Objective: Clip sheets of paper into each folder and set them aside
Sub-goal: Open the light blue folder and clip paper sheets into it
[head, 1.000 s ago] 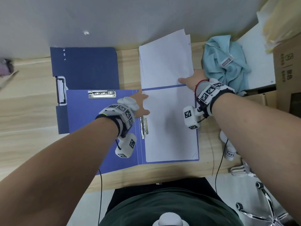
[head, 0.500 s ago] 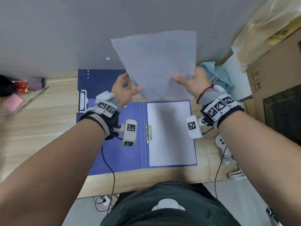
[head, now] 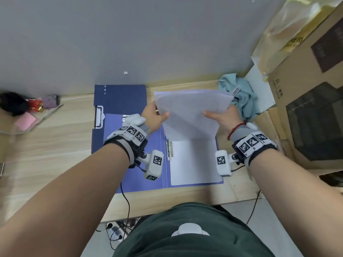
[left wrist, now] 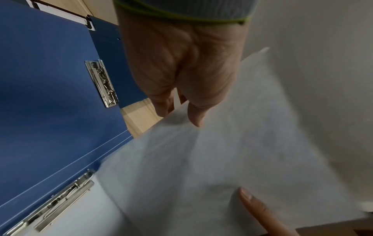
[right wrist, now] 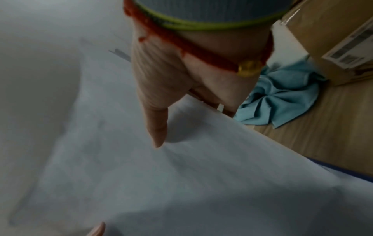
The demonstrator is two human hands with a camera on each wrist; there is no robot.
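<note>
Both hands hold a bundle of white paper sheets [head: 189, 110] in the air above the open blue folder [head: 148, 175]. My left hand [head: 157, 115] pinches the bundle's left edge, thumb on top, and my right hand [head: 217, 115] pinches its right edge. The sheets [left wrist: 222, 167] tilt down toward the folder, and their lower edge hangs near the metal clip [head: 169, 150] at the spine. A white sheet [head: 193, 164] lies on the folder's right half. In the right wrist view the thumb [right wrist: 157, 127] presses on the paper [right wrist: 161, 175].
A second, darker blue folder [head: 120, 97] lies under the open one at the back left. A crumpled teal cloth [head: 243, 101] sits at the back right beside cardboard boxes [head: 306, 117]. Small items and a pink pad [head: 26, 120] lie at the far left. The desk's front edge [head: 167, 206] is close to my body.
The sheets went from lying on the desk to being held up by both hands, then came down and tilted flatter toward the open folder. Both hands moved nearer the folder.
</note>
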